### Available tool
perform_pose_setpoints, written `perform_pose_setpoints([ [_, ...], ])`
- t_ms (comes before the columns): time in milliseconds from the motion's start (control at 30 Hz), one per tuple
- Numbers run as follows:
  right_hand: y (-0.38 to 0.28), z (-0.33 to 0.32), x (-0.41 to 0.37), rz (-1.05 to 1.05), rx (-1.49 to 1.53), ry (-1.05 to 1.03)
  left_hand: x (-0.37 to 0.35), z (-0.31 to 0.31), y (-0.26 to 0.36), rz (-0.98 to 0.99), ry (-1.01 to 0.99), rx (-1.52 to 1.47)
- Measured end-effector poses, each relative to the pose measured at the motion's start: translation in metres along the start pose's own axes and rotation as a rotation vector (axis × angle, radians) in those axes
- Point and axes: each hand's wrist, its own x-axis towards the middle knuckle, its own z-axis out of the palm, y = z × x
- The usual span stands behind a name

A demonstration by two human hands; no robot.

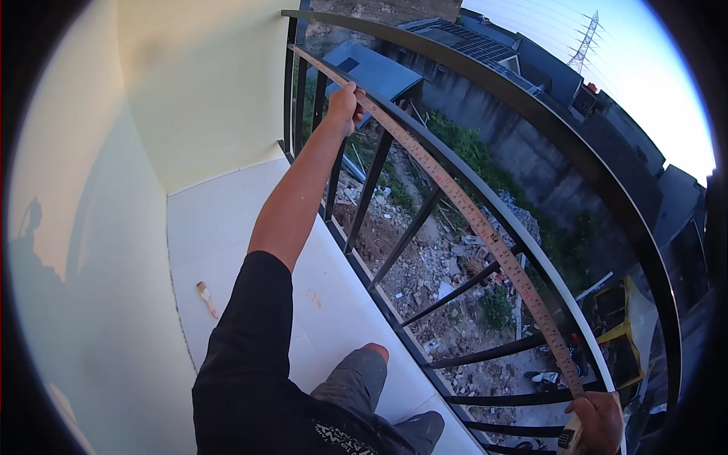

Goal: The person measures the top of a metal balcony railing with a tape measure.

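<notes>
A long tape measure blade [485, 227], worn and marked with numbers, stretches along the inner side of the black metal railing [561, 280]. Toward the far end of the rail, my left hand [346, 106] is closed around the blade, pressing it near the middle bar. Beyond that hand the blade runs on to the corner by the wall. Down at the lower right, my right hand [597, 421] grips the tape measure's case [570, 436] beside the rail; the case is partly hidden by the fingers and the frame edge.
A paintbrush [206, 299] lies on the white tiled floor [227, 235] by the pale wall [76, 265]. Through the bars, rubble [455, 273] and plants show on the ground below. An upper rail [531, 114] curves above the taped one. A knee [375, 351] is close to the railing.
</notes>
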Motion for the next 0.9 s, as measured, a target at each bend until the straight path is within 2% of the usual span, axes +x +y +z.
perform_pose_setpoints([
  [33,-0.006,0.006,0.013,-0.062,-0.019,0.109,-0.008,0.005,-0.003,0.019,-0.018,0.022],
  [167,-0.038,0.006,0.061,-0.06,0.0,0.073,-0.027,0.025,-0.009,0.041,-0.046,0.131],
  [233,-0.049,0.006,0.083,-0.157,-0.01,0.114,-0.031,0.032,-0.008,0.051,-0.06,0.172],
  [333,-0.048,-0.003,0.108,-0.181,-0.018,0.113,-0.028,0.035,-0.008,0.068,-0.078,0.214],
  [733,-0.037,-0.007,0.119,-0.208,-0.013,0.113,-0.025,0.021,-0.017,0.003,-0.131,0.11],
  [900,-0.038,-0.007,0.119,-0.217,-0.028,0.112,-0.038,0.018,-0.026,0.122,-0.178,0.127],
])
